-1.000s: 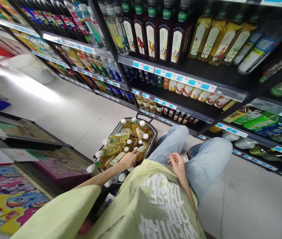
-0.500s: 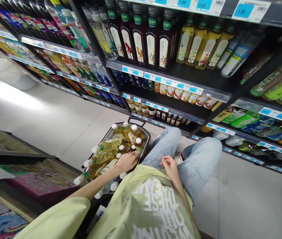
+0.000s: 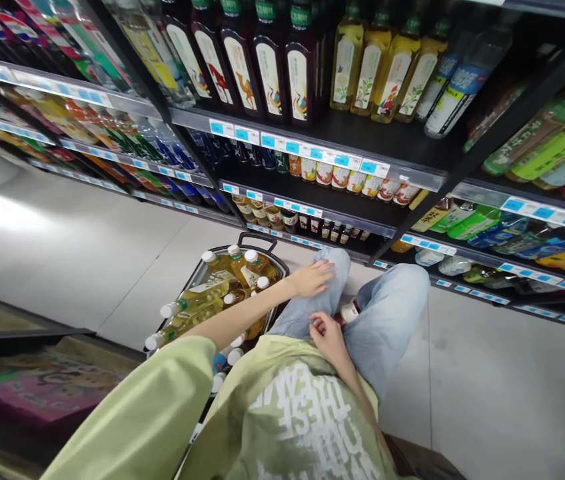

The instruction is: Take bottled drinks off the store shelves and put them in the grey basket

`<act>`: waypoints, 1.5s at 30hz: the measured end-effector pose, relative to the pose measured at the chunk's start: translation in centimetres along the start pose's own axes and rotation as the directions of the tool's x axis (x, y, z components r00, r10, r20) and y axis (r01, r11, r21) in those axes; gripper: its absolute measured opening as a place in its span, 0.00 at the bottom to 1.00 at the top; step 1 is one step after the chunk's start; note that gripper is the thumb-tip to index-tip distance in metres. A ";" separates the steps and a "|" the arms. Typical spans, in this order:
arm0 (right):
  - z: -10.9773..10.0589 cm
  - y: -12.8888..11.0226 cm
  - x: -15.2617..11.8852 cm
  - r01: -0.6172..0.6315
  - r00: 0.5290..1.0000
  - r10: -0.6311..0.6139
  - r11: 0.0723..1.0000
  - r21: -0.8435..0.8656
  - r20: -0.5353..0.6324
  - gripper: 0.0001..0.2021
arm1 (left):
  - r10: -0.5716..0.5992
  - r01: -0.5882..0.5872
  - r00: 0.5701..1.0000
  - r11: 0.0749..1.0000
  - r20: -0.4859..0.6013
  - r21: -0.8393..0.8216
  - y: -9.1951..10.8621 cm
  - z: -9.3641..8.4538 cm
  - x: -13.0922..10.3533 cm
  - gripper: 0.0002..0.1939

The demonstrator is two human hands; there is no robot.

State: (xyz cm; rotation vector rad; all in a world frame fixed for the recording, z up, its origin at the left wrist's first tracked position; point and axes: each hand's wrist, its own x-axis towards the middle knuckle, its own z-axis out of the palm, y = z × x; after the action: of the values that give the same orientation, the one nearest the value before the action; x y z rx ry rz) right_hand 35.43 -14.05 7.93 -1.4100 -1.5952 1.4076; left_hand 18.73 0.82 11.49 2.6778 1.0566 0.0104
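Observation:
My left hand (image 3: 312, 279) is over my left knee (image 3: 338, 267), palm down, with its fingers spread and nothing in them. Its forearm crosses above a black-rimmed basket (image 3: 282, 268) packed with bottles of yellow and amber drink (image 3: 210, 290) with white caps. Close to my lap, my right hand (image 3: 329, 335) rests by my left thigh, its fingers loosely bent and slightly apart, with nothing seen in it.
Shelves (image 3: 412, 170) of bottled drinks stretch across the front, with dark bottles (image 3: 270, 73) and yellow bottles (image 3: 347, 67) on an upper level. A display with a pink box (image 3: 47, 393) stands at the left. Grey tiled floor (image 3: 132, 260) lies between.
My left hand has moved off the bottles in the basket, rightward and up to my knee, and its fingers have spread. The right hand's fingers have loosened slightly. The view has shifted.

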 end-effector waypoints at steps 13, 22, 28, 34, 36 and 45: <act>0.0 -3.0 -0.6 -0.017 0.981 0.060 0.973 -0.230 0.183 0.15 | -0.461 0.451 0.805 0.884 0.374 0.118 -4.4 0.2 12.8 0.23; 0.4 -3.6 0.4 -0.054 0.958 0.125 0.963 -0.264 0.260 0.16 | -0.509 0.535 0.632 0.832 0.584 0.146 -11.0 1.9 17.6 0.25; 0.8 -3.9 1.1 -0.134 0.941 0.196 0.965 -0.226 0.277 0.15 | -0.482 0.509 0.657 0.851 0.579 0.129 -13.0 4.8 20.4 0.34; 2.3 -2.6 1.3 -0.191 0.950 0.214 0.974 -0.118 0.229 0.12 | -0.423 0.439 0.765 0.894 0.485 0.086 -14.4 8.1 24.4 0.39; 3.1 -1.7 1.2 -0.198 0.950 0.217 0.975 -0.102 0.223 0.10 | -0.409 0.428 0.783 0.901 0.469 0.071 -15.1 9.0 26.0 0.36; 5.5 1.0 1.0 -0.277 0.934 0.280 0.960 -0.045 0.223 0.08 | -0.363 0.405 0.794 0.914 0.488 0.022 -17.3 12.6 30.3 0.22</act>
State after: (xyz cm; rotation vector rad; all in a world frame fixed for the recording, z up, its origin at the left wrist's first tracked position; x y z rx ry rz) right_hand 30.57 -15.03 5.25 -1.5784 -1.5900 1.7820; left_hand 30.71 30.32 -7.59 2.1576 1.3544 -0.6460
